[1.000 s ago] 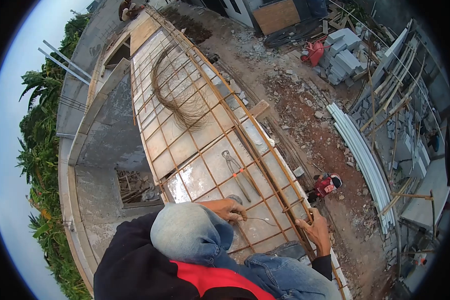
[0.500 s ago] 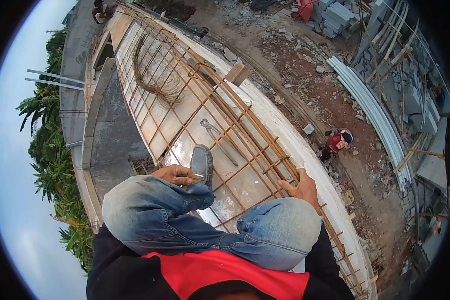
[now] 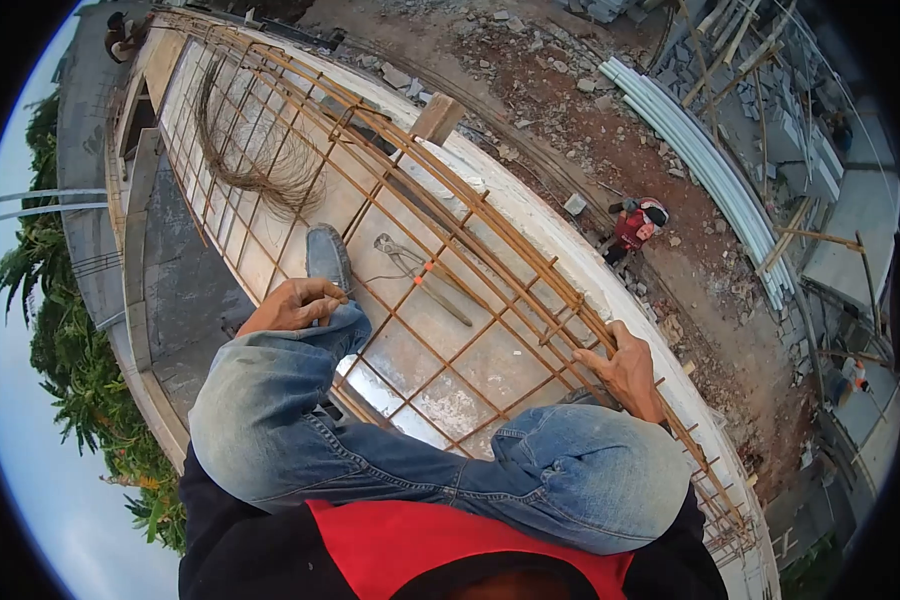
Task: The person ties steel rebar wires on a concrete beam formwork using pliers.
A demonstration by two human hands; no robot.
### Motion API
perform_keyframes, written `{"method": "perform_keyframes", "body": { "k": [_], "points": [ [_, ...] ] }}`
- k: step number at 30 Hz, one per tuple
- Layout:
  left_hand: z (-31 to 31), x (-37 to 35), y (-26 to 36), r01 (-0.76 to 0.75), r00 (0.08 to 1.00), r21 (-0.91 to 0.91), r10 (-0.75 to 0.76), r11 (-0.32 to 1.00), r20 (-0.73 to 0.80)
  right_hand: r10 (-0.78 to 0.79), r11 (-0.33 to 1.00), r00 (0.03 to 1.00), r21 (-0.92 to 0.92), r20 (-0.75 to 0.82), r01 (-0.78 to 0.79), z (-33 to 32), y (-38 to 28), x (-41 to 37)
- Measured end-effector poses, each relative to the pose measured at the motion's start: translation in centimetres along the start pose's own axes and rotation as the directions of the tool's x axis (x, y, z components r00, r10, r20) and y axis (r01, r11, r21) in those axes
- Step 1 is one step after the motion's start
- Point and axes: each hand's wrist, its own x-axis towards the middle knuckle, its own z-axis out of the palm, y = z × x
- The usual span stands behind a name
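My left hand (image 3: 295,305) rests by my raised knee, fingers curled together; the cigarette seen in it a moment before is now mostly hidden by the fingers. My right hand (image 3: 625,372) is wrapped over the bundled reinforcing bars (image 3: 510,270) along the outer edge, thumb on the inner side. Between the hands, a pair of end-cutting pincers (image 3: 425,280) with an orange mark lies among the crossed rebar. A loose coil of thin tie wire (image 3: 255,180) is spread on the mesh farther off. My grey shoe (image 3: 327,258) stands beside the pincers.
A wooden block (image 3: 437,118) sits at the pale concrete edge (image 3: 560,245). Beyond that edge the ground drops away, with a person in red (image 3: 635,228), pale pipes (image 3: 700,165) and rubble below. Another person (image 3: 122,38) crouches at the far end.
The view has swung, so the rebar and pincers appear farther left. My left fingers have turned and curled, hiding the white cigarette. My right hand stays at the edge bars.
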Motion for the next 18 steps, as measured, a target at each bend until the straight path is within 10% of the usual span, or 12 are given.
{"method": "perform_keyframes", "body": {
  "k": [6,11,14,18],
  "points": [
    [-2.5,3.8,-0.9,-0.125,0.975,0.026,0.118,0.992,0.186,0.079,0.997,0.997,-0.02,0.009,-0.079,-0.3,0.1,0.4],
    [-7.2,7.0,-1.7,-0.32,0.947,-0.133,0.321,0.938,-0.013,0.091,0.994,0.992,-0.06,0.082,-0.086,-2.6,-1.3,0.6],
    [-12.4,9.9,-1.3,-0.522,0.778,0.149,0.541,0.84,-0.32,0.146,0.987,0.973,-0.035,-0.181,-0.154,-5.8,-5.4,0.2],
    [-20.7,17.3,0.8,-0.619,0.459,0.568,0.837,0.542,-0.298,0.271,0.962,0.869,0.137,-0.414,-0.235,-7.4,-10.3,-0.7]
  ]
}}
